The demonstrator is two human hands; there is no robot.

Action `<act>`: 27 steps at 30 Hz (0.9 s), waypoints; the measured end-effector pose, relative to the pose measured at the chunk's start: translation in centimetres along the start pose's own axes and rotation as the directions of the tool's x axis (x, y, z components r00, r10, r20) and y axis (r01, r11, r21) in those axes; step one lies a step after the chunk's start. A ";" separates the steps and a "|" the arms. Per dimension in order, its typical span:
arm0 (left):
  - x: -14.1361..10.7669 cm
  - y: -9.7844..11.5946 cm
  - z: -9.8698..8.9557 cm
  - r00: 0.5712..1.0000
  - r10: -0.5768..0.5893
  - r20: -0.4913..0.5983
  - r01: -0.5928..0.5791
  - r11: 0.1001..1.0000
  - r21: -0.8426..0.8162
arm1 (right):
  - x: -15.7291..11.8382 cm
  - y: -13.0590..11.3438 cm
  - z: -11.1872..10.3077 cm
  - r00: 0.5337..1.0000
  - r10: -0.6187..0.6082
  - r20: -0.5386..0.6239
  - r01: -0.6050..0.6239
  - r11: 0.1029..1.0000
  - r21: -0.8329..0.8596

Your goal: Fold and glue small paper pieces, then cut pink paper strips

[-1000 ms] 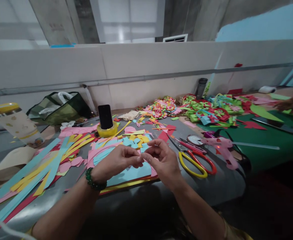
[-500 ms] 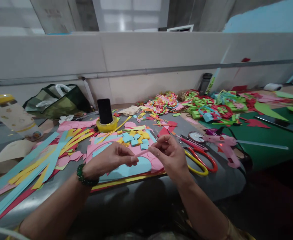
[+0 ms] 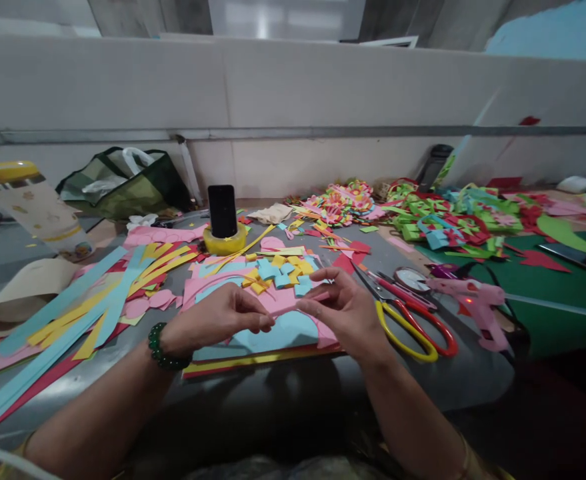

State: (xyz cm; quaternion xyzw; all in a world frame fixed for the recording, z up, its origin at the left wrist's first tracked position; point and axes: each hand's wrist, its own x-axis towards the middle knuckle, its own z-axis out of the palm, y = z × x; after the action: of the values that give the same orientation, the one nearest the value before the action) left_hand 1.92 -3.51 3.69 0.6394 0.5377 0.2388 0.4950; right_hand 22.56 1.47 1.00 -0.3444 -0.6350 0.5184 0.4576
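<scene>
Stretched between my two hands is a narrow pink paper strip (image 3: 285, 305). My left hand (image 3: 227, 310), with a green bead bracelet (image 3: 161, 348) at the wrist, pinches its left end between thumb and fingers. The other end lies between the thumb and curled fingers of my right hand (image 3: 345, 313). Below them is a stack of coloured paper sheets (image 3: 273, 333), light blue and pink on top. Small folded blue and yellow paper pieces (image 3: 273, 270) lie just beyond my fingers. Scissors with yellow and red handles (image 3: 413, 333) rest to the right of my right hand.
A pink glue gun (image 3: 473, 300) lies at the right. Yellow tape (image 3: 225, 242) props up a phone (image 3: 222, 210). Paper strips (image 3: 97, 300) spread across the left, near a cup (image 3: 33, 210) and a cardboard roll (image 3: 23, 293). Finished paper pieces (image 3: 340, 203) are heaped at the back.
The view has shifted, so the table's things appear further right and the wall lower edge higher. My right-hand fingers have opened slightly around the strip, and more of the strip shows.
</scene>
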 end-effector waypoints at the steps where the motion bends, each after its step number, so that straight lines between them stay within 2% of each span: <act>1: -0.1 -0.3 -0.3 1.000 0.001 0.005 -0.001 1.000 -0.004 | 0.1 -0.1 -0.4 1.000 -0.005 -0.012 0.005 1.000 -0.006; 8: -1.6 -1.3 -2.0 0.999 -0.026 -0.027 0.026 1.000 0.000 | 0.5 -0.8 -3.6 0.992 -0.016 -0.122 0.001 0.993 -0.121; 11: -2.0 -1.2 -2.2 0.998 -0.053 -0.046 0.055 0.998 0.042 | 0.7 -0.9 -4.8 0.997 -0.056 -0.054 0.038 0.956 -0.292; 13: -1.9 -1.1 -1.9 0.996 -0.054 -0.064 0.060 0.993 0.099 | 0.6 -1.3 -4.5 0.984 -0.176 0.040 0.170 0.832 -0.529; 14: -1.7 -0.9 -1.6 0.996 -0.043 -0.074 0.053 0.989 0.136 | 0.4 -1.5 -3.9 0.961 -0.253 0.111 0.263 0.719 -0.644; 16: -1.3 -0.5 -0.8 0.997 0.005 -0.080 0.013 0.975 0.224 | -0.1 -2.2 -2.0 0.885 -0.366 0.287 0.439 0.455 -0.774; 18: -1.0 0.0 0.0 0.995 0.075 -0.064 -0.052 0.952 0.303 | -0.7 -2.9 0.2 0.818 -0.341 0.464 0.560 0.286 -0.778; 20: -0.9 0.3 0.5 0.990 0.125 -0.066 -0.093 0.928 0.362 | -1.1 -3.6 1.3 0.784 -0.310 0.538 0.608 0.206 -0.767; 21: -0.9 0.4 0.5 0.988 0.131 -0.086 -0.089 0.920 0.382 | -1.2 -4.0 1.3 0.778 -0.353 0.520 0.602 0.178 -0.778; 23: -1.0 0.2 0.2 0.984 0.106 -0.145 -0.041 0.918 0.393 | -1.3 -4.9 0.5 0.751 -0.535 0.388 0.532 0.143 -0.834; 25: -1.2 -0.1 -0.4 0.983 0.049 -0.176 0.017 0.933 0.359 | -1.5 -5.7 -0.8 0.670 -0.713 0.206 0.434 0.151 -0.888; 26: -1.2 -0.3 -0.7 0.985 0.022 -0.168 0.035 0.944 0.330 | -1.6 -5.9 -1.1 0.632 -0.759 0.154 0.417 0.166 -0.894; 27: -1.2 -0.4 -1.0 0.989 0.005 -0.149 0.040 0.955 0.296 | -1.6 -6.0 -1.1 0.620 -0.770 0.148 0.434 0.179 -0.883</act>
State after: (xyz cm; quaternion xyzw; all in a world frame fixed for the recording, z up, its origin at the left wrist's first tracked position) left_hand 0.57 -4.28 3.97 0.6824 0.6083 0.1975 0.3540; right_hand 24.40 -0.95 6.52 -0.3185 -0.7956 -0.1704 0.4863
